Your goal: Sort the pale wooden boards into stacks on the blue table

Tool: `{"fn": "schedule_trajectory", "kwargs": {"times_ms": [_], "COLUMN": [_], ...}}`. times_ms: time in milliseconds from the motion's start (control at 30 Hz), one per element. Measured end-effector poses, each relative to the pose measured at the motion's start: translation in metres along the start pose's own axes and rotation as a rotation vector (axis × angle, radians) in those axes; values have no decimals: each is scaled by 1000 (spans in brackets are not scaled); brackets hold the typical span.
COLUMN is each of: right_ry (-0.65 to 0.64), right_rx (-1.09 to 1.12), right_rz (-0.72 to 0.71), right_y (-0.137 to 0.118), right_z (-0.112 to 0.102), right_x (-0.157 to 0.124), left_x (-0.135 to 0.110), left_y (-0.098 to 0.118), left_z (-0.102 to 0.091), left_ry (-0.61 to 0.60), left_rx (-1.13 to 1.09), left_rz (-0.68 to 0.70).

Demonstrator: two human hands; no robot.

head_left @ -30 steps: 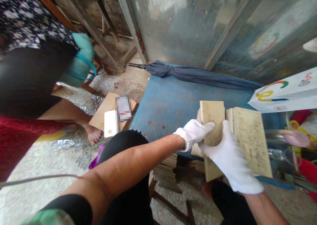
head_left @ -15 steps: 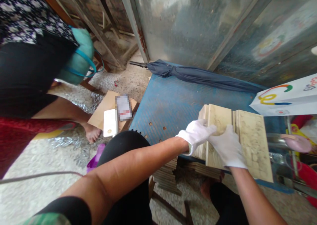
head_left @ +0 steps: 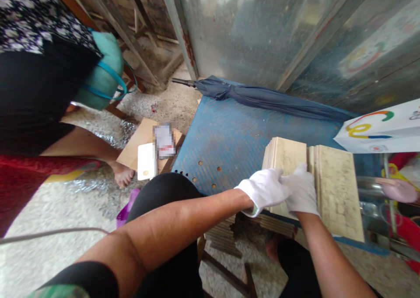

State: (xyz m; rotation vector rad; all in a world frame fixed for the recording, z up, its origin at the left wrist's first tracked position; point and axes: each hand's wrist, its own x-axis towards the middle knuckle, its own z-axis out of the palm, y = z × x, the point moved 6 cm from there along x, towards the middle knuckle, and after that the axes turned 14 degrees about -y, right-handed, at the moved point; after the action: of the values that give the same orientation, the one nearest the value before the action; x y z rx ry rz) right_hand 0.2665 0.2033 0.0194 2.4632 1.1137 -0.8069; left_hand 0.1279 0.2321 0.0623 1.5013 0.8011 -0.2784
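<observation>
Two piles of thin, pale wooden boards stand side by side on a blue bench (head_left: 210, 136). The left pile (head_left: 292, 151) lies under my hands, and the right pile (head_left: 339, 193) shows dark smudges on its top board. My left hand (head_left: 264, 188), in a white glove, reaches across from the left. Its fingers are closed together and meet my right hand; anything between them is hidden. My right hand (head_left: 303, 191), also white-gloved, is over the left pile with its thumb stretched out. Its other fingers are partly covered by my left hand.
A folded dark umbrella (head_left: 269, 99) lies along the bench's back edge. At right stands a white paper bag (head_left: 380, 129). More boards (head_left: 223, 236) are stacked below the bench. Cardboard (head_left: 134, 147) with a white device (head_left: 146, 162) is on the left, near another person's foot (head_left: 123, 175).
My hands have come closer together, and now overlap above the left pile. My right hand has shifted slightly, uncovering more of the right pile. The boards look unmoved.
</observation>
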Motion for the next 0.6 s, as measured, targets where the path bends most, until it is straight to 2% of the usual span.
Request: {"fn": "schedule_trajectory", "kwargs": {"times_ms": [400,500,600], "right_ry": [-48,-47,3], "right_rx": [41,91,114], "right_rz": [-30,-47,-62], "right_y": [2,6,12], "right_z": [5,-1,-16], "right_x": [-1,-5,-16], "left_x": [3,2,-1], "left_y": [0,2,6], "left_z": [0,-5,-8], "left_ry": [3,32,45], "left_rx": [84,52,29], "left_rz": [-4,11,13]}}
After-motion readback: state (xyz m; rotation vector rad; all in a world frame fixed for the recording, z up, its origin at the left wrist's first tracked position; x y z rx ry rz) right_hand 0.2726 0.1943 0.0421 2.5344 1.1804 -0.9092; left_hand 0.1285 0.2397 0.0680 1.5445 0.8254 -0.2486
